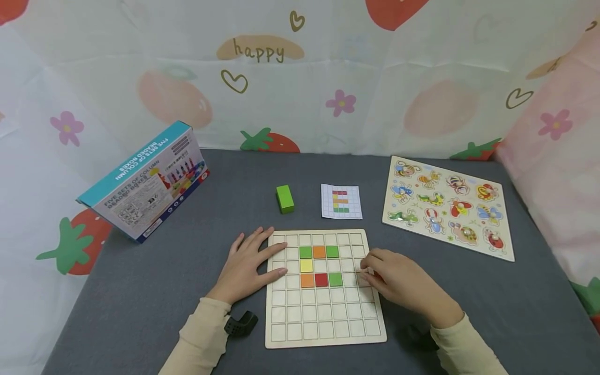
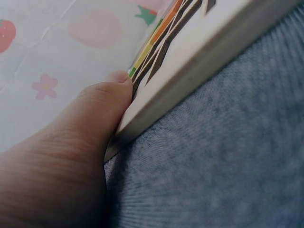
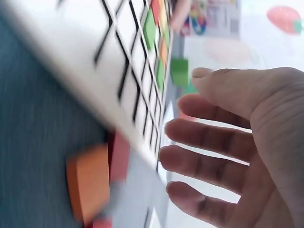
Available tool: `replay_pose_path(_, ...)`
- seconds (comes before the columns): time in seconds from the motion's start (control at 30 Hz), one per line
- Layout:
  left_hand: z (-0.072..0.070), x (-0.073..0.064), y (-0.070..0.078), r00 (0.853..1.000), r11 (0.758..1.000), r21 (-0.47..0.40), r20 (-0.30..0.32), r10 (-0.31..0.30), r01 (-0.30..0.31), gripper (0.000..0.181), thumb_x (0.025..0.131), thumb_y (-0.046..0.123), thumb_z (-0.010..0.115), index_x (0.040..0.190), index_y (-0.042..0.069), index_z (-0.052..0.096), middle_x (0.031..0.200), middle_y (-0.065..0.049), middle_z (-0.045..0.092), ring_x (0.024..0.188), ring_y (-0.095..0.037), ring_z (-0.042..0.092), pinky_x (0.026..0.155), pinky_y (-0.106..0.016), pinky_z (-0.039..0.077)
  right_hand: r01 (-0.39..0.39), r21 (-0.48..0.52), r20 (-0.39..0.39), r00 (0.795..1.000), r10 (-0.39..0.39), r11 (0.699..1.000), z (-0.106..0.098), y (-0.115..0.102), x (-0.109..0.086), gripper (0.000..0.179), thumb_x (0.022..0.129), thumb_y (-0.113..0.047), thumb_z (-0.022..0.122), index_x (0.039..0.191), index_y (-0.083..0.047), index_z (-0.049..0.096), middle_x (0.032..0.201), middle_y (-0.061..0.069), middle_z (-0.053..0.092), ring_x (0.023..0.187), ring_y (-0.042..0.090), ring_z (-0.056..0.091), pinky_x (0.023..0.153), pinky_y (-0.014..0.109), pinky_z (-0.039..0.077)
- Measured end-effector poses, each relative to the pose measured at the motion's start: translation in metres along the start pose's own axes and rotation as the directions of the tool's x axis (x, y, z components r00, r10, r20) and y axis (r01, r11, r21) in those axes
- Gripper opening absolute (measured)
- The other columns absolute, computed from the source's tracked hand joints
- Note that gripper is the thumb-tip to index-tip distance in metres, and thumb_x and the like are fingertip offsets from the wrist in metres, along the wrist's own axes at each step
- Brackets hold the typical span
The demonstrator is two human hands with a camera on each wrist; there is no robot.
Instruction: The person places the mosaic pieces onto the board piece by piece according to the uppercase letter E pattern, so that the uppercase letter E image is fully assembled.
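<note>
A pale wooden grid board (image 1: 325,330) lies at the middle of the table. Several coloured squares sit in its upper cells: green, orange, yellow and a red square (image 1: 321,280). My left hand (image 1: 246,265) rests at the board's left side, fingers spread, with the thumb and a finger on its edge. In the left wrist view the thumb (image 2: 102,102) touches the board's rim. Over the right edge hovers my right hand (image 1: 405,278); the right wrist view shows its fingers (image 3: 209,159) apart and holding nothing. Near it, an orange block (image 3: 89,183) and a red block (image 3: 118,156) lie beside the board.
Behind the board stand a green block (image 1: 284,199) and a small pattern card (image 1: 341,201) with coloured squares. A printed box (image 1: 145,179) leans at the back left. On the right lies an insect puzzle board (image 1: 447,208). A patterned cloth (image 1: 300,104) hangs behind the table.
</note>
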State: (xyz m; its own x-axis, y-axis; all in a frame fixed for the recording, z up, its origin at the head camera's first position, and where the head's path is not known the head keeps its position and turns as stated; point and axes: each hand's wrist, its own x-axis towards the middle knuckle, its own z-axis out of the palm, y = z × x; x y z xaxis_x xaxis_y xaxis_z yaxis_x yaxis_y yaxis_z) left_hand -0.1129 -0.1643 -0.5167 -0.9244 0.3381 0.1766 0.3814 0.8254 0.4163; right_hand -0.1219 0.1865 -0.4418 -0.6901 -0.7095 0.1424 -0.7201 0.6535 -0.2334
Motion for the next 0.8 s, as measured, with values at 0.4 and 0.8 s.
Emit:
replay_pose_path(0.4, -0.001, 0.000, 0.001, 1.000, 1.000, -0.015, 0.005, 0.003, -0.003, 0.062, 0.086, 0.063, 0.057, 0.141, 0.036, 0.049, 0.155, -0.001, 0.032, 0.145, -0.024, 0.023, 0.117, -0.056, 0.009, -0.222, -0.039, 0.026, 0.974, 0.223, 0.974, -0.015, 0.031, -0.041, 0.019, 0.083, -0.017, 0.076, 0.099, -0.012, 0.068, 0.097, -0.003, 0.062, 0.081, 0.009, 0.059, 0.072, 0.034, 0.055)
replay_pose_path(0.8, -0.002, 0.000, 0.001, 1.000, 1.000, -0.011, 0.010, -0.003, 0.003, 0.062, 0.086, 0.063, 0.057, 0.141, 0.036, 0.048, 0.155, -0.001, 0.031, 0.145, -0.024, 0.022, 0.117, -0.056, 0.009, -0.256, -0.035, 0.065, 0.964, 0.258, 0.966, -0.013, 0.050, -0.052, 0.027, 0.079, -0.006, 0.078, 0.104, -0.008, 0.066, 0.105, 0.004, 0.064, 0.092, 0.018, 0.061, 0.081, 0.041, 0.055)
